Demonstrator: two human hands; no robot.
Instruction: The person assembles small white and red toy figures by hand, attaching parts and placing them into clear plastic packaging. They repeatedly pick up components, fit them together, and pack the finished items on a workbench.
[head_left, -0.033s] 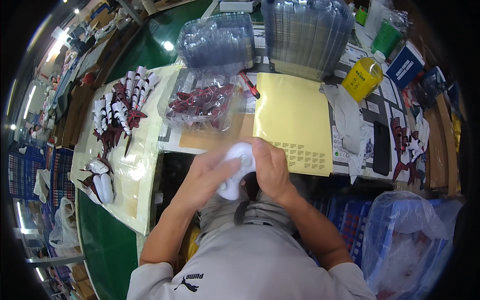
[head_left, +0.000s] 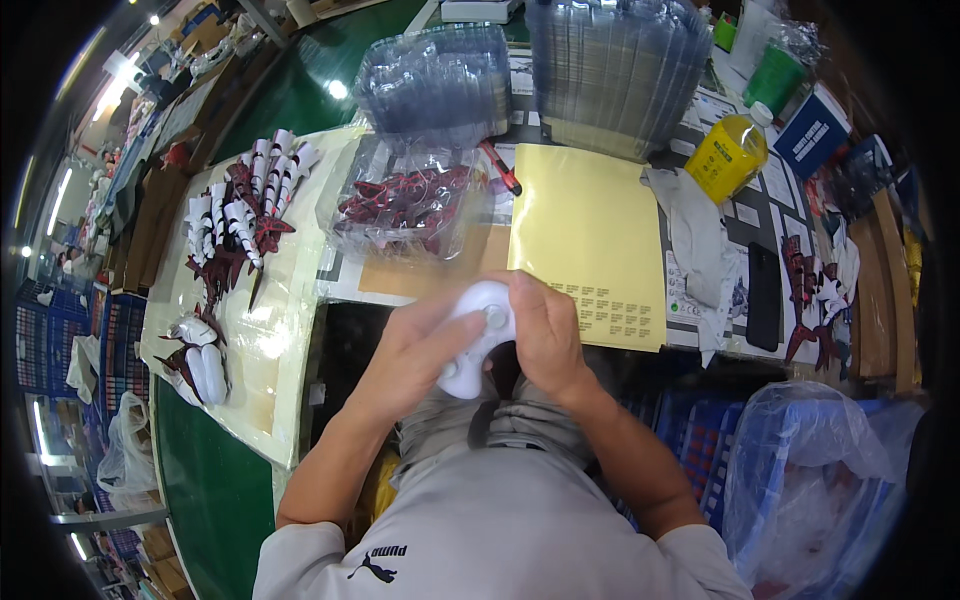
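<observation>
A white handheld remote controller [head_left: 466,378] with round thumbsticks is held in front of my lap, tilted so one grip points up and the other down. My left hand [head_left: 400,362] is closed on its left side, thumb over the face by the upper stick; its outer fingers are smeared by motion. The upper end is gripped by my right hand [head_left: 550,340], fingers curled behind it. How the fingers sit underneath is hidden. Just beyond my hands lies a yellow label sheet [head_left: 585,220] with small printed stickers along its near edge.
A clear plastic tray [head_left: 400,210] of dark red parts stands ahead, with stacked clear trays [head_left: 618,75] behind. Black-and-white and red pieces [head_left: 240,215] lie left. To the right are a white cloth [head_left: 695,240], a black phone [head_left: 763,295], a yellow bottle [head_left: 728,155] and a bag-lined blue crate [head_left: 810,490].
The controller and both my hands have shifted very slightly to the right. My grip on it looks the same.
</observation>
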